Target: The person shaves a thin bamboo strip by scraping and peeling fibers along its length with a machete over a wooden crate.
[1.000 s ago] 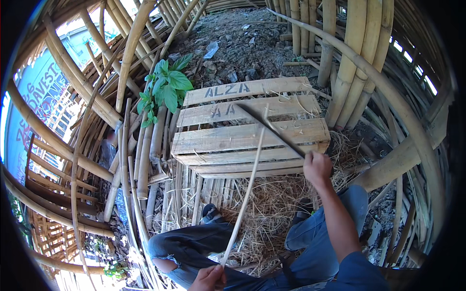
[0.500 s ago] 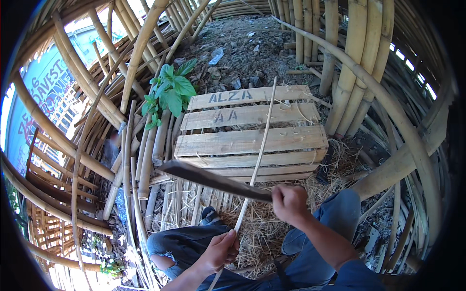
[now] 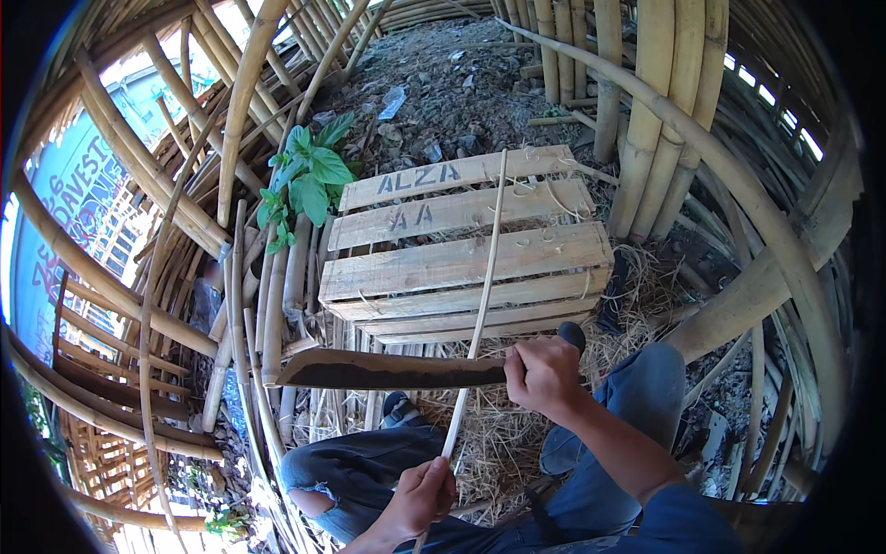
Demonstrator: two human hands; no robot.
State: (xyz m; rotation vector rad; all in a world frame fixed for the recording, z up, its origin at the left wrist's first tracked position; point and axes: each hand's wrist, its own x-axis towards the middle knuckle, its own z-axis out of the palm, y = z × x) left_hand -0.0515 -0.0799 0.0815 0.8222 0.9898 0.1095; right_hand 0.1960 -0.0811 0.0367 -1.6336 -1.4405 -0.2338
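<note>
My right hand (image 3: 544, 374) is closed round the dark handle of a machete (image 3: 388, 369). The blade points left, its broad side showing, and crosses over a long, pale bamboo strip (image 3: 489, 268). I cannot tell whether blade and strip touch. Lower down, between my knees, my left hand (image 3: 420, 499) grips the strip near its near end. From there the strip slants up and away, its far part over a slatted wooden crate (image 3: 461, 258) in front of me.
Bamboo shavings (image 3: 498, 434) litter the ground between my legs. Bamboo poles (image 3: 669, 120) stand at the right, and more poles (image 3: 277, 305) lie at the left beside a leafy green plant (image 3: 314, 175). Rubble-strewn soil (image 3: 425, 83) lies behind the crate.
The machete has turned in my right hand, so its broad side now shows, and its tip has come lower and nearer. My left hand still grips the strip; the view has shifted slightly.
</note>
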